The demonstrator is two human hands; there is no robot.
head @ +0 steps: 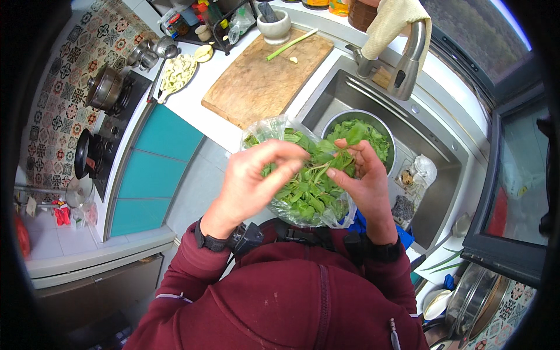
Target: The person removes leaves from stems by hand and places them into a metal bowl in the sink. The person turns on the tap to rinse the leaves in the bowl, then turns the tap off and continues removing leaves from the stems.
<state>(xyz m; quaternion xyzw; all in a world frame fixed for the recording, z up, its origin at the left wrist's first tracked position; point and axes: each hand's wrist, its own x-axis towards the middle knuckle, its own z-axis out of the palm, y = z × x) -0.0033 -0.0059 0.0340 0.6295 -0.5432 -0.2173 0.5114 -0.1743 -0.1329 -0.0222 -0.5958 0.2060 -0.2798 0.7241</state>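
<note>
A clear plastic bag (280, 127) full of leafy greens (306, 197) lies open against the front of my body, below both hands. My right hand (367, 175) holds a sprig of the greens (343, 159) between thumb and fingers, at the bag's right side. Over the bag's left part is my left hand (262, 175), thumb and forefinger bent toward each other and slightly blurred; whether a bit of stem is between them I cannot tell. A round metal pot (392, 135) with more green leaves (380, 135) in it stands in the sink, just beyond my right hand.
On the counter lies a wooden cutting board (245, 78) with a green stalk (291, 44) and a stone mortar (275, 30). A plate of chopped pale food (179, 72) is left of it. The faucet (409, 61) overhangs the steel sink (442, 175); an open window frame (481, 218) is at right.
</note>
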